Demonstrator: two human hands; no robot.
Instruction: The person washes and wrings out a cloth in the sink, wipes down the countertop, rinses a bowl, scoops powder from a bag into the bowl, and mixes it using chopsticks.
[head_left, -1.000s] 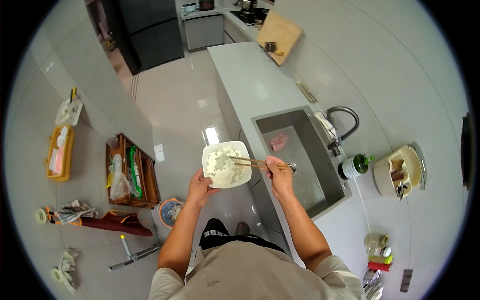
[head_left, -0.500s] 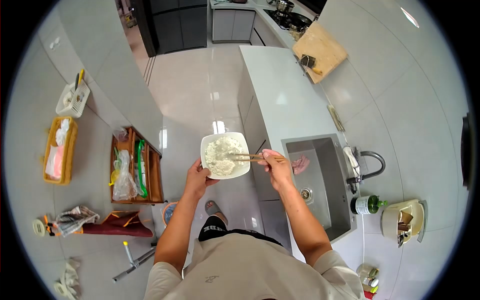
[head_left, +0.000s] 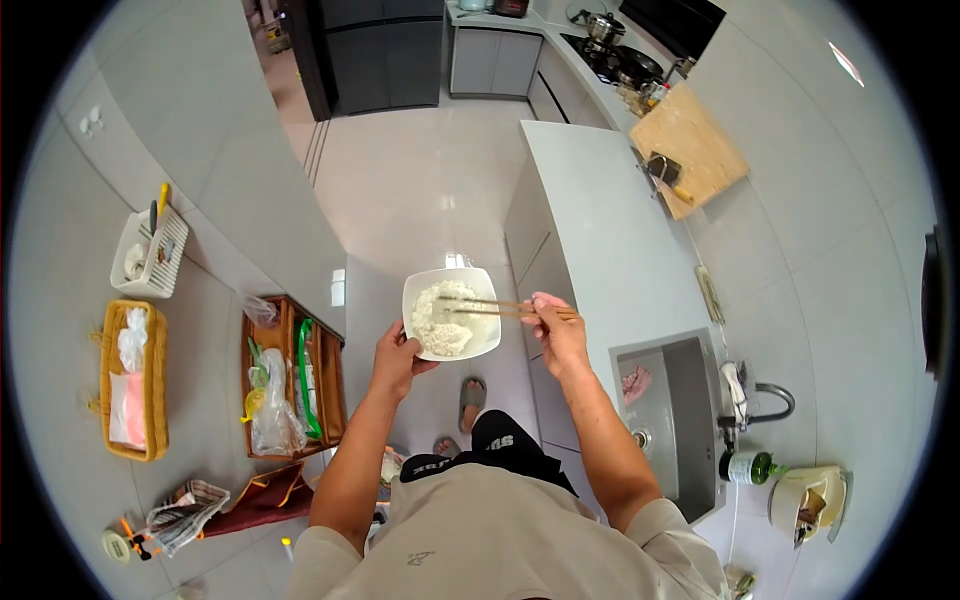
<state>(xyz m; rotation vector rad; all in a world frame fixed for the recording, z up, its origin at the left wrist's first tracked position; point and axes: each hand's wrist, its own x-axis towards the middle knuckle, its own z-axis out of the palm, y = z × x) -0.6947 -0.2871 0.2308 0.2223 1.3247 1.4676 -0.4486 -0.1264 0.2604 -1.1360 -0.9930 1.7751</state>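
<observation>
My left hand (head_left: pixel 400 362) grips the lower left rim of a white square bowl (head_left: pixel 492 342), holding it up in front of me. Inside the bowl lies a crumbly, pale flour-like mixture (head_left: pixel 445 335), heaped more toward the near side. A pair of wooden chopsticks (head_left: pixel 518 309) is pinched in my right hand (head_left: pixel 555 335), to the right of the bowl. Their tips reach into the mixture and stand slightly apart.
At right, a counter (head_left: pixel 590 220) runs to a sink (head_left: pixel 690 430) with a pink cloth-like piece (head_left: pixel 635 384) inside. A cutting board (head_left: pixel 700 140) leans on the wall. A wooden rack (head_left: pixel 330 380) holds bags at left; a stove (head_left: pixel 600 62) stands far back.
My view has shifted as I step forward; the counter, sink and rack now appear lower, and both feet show. The chopstick tips have spread and moved left across the mixture.
</observation>
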